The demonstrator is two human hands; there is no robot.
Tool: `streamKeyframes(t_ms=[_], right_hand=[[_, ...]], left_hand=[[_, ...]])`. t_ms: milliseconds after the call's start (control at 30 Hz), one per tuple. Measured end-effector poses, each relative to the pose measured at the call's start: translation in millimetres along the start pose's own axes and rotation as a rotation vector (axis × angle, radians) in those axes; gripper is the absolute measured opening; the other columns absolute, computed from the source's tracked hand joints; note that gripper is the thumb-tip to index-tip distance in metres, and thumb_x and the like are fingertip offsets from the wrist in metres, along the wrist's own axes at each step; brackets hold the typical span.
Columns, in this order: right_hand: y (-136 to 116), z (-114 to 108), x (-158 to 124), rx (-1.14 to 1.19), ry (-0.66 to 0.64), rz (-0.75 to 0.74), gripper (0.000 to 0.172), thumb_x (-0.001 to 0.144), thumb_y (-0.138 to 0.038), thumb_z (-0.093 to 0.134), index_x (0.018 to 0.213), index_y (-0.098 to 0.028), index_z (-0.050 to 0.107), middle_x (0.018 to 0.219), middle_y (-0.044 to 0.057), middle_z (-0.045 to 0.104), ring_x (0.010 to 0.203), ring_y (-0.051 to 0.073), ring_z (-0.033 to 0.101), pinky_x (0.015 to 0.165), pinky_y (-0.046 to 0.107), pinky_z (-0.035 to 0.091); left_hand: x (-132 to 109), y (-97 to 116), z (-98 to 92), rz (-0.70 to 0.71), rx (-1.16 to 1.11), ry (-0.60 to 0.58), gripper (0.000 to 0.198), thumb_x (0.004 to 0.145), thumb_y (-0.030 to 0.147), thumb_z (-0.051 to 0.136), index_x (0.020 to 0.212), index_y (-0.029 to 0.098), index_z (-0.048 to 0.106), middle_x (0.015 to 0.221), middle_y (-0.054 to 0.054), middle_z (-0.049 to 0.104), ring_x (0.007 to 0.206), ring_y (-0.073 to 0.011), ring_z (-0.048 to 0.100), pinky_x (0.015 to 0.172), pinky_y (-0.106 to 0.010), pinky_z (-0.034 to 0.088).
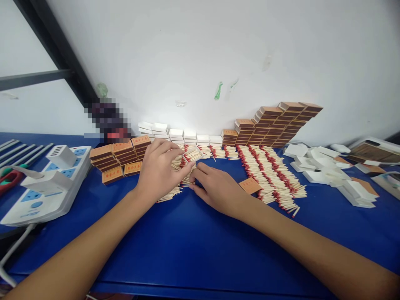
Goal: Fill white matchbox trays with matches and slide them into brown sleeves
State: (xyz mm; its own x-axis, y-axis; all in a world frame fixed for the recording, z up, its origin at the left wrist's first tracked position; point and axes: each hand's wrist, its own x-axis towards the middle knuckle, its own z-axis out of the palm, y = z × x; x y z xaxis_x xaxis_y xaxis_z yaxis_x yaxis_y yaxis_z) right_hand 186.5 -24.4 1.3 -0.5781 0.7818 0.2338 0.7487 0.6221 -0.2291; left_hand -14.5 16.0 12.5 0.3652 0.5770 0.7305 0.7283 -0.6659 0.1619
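Note:
My left hand [159,166] is closed on the edge of a small white matchbox tray [193,155], thumb in front and fingers behind. Matches lie inside that tray. Just right of it, my right hand [215,185] has its thumb and fingertips pinched together by the matches, and what is between them is hidden. A heap of loose red-tipped matches [170,195] spreads under and behind my left hand. To the right of my right hand, a single orange matchbox [250,186] lies flat against long rows of matches [265,175].
Stacked matchboxes [117,156] stand at left, with a taller stepped stack [275,125] at back right. White empty trays [176,134] line the wall; more trays [325,164] lie jumbled at right. A power strip [53,196] and red-handled scissors [11,181] occupy the left of the blue table [193,250].

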Motion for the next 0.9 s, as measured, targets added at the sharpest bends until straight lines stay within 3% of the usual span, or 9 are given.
streamKeyframes(t_ms=[433, 667, 900], right_hand=[[-4.6, -4.9, 2.6, 0.0, -0.084, 0.007, 0.019, 0.108, -0.019, 0.052, 0.11, -0.015, 0.07, 0.118, 0.012, 0.068, 0.1, 0.02, 0.068, 0.084, 0.032, 0.053], [-8.4, -7.3, 5.5, 0.015, -0.134, 0.067, 0.017, 0.108, -0.02, 0.053, 0.112, -0.013, 0.069, 0.121, 0.013, 0.068, 0.103, 0.021, 0.069, 0.088, 0.033, 0.054], [-4.6, -11.1, 2.5, -0.055, -0.165, 0.073, 0.015, 0.108, -0.022, 0.054, 0.108, -0.015, 0.067, 0.119, 0.011, 0.067, 0.097, 0.021, 0.069, 0.078, 0.032, 0.051]], left_hand=[[-1.9, -1.4, 3.7, 0.01, 0.01, -0.011, 0.027, 0.092, 0.04, 0.078, 0.104, 0.016, 0.08, 0.102, -0.009, 0.077, 0.106, -0.0301, 0.064, 0.097, -0.051, 0.054], [-1.8, -2.2, 4.1, 0.013, 0.015, -0.025, 0.027, 0.092, 0.04, 0.077, 0.105, 0.016, 0.08, 0.102, -0.009, 0.077, 0.105, -0.0302, 0.063, 0.097, -0.051, 0.053], [-2.5, -2.1, 5.1, 0.031, 0.021, -0.028, 0.026, 0.092, 0.039, 0.078, 0.103, 0.015, 0.08, 0.101, -0.009, 0.076, 0.103, -0.0294, 0.063, 0.096, -0.05, 0.053]])
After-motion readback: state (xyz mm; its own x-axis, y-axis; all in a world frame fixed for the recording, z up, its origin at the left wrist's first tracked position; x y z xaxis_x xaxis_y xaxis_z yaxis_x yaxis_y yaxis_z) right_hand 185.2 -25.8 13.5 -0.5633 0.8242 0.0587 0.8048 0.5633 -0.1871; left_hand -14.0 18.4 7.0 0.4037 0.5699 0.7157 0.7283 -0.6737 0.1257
